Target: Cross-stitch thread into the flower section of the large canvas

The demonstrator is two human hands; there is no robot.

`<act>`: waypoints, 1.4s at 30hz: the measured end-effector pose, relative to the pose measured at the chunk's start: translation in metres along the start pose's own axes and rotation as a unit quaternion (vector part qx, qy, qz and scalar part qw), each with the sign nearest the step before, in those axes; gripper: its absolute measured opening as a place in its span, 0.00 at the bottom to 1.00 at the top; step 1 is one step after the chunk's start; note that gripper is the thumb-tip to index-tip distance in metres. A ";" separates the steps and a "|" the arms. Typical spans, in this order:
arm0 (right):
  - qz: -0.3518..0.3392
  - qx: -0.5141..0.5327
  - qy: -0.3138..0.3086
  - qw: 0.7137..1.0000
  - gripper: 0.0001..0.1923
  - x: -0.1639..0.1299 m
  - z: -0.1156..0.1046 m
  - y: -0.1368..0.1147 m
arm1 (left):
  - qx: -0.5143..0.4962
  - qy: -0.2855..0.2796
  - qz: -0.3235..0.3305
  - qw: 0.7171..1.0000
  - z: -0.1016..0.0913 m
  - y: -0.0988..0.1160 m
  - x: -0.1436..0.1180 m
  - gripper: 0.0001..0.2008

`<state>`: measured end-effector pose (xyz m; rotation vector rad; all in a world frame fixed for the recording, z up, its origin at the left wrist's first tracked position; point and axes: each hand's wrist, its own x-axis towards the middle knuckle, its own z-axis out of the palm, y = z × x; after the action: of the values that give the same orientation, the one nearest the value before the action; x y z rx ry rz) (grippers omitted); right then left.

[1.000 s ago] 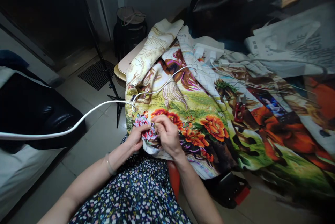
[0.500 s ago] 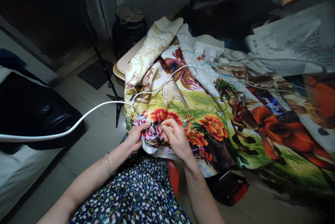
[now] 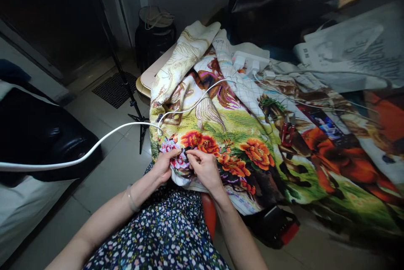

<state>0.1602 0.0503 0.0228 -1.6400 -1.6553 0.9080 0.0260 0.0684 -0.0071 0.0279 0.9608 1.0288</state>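
Note:
A large cross-stitch cloth with horses, grass and orange flowers drapes over a table and onto my lap. My left hand grips its near left edge, thumb on top by the pink and white flowers. Close beside it, my right hand is closed in a pinch, fingertips just above the cloth near the left thumb. What the right fingertips pinch is too small to make out. Red-handled snips lie on the cloth to the right, near a bundle of green threads.
A white cable arcs in from the left and crosses the cloth. A power strip with plugs sits at the back. A lit phone lies at right. A tripod stand and black stool stand behind left.
My right hand has moved left, its fingertips coming closer to my left thumb. The left hand keeps its hold on the cloth in the same place.

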 end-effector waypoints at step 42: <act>-0.342 0.015 -0.041 0.939 0.08 -0.003 0.006 -0.027 | -0.009 -0.019 -0.025 0.999 -0.002 0.002 0.000 0.09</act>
<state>0.1407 0.0471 0.0416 -0.8883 -2.0525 0.6349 0.0229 0.0684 -0.0077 0.0078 0.9126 0.9869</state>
